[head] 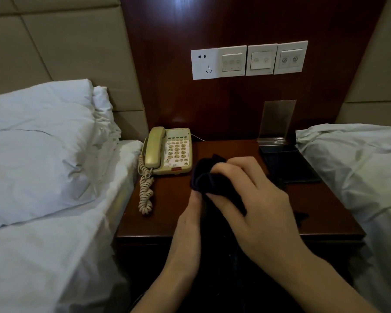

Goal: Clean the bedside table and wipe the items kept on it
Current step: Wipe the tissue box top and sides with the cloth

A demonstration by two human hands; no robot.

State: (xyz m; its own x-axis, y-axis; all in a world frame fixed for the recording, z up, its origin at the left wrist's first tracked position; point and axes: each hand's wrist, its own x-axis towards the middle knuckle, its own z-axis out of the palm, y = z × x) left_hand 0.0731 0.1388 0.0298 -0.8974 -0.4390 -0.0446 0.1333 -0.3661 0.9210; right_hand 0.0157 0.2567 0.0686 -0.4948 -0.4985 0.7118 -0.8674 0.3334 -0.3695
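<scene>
Both hands, left hand (pixel 193 207) and right hand (pixel 255 193), grip one dark cloth (pixel 209 179). The table (pixel 167 213) carries one phone (pixel 168 151), one clear stand (pixel 277 122) and one black folder (pixel 289 163).

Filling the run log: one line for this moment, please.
stage: cloth prep | both hands grip dark cloth above bedside table | phone untouched

A dark polished wooden wall panel (pixel 178 64) carries a row of white socket and switch plates (pixel 248 59). Beige padded headboard panels (pixel 61 41) flank it. White-sheeted beds (pixel 54 245) stand on both sides.
</scene>
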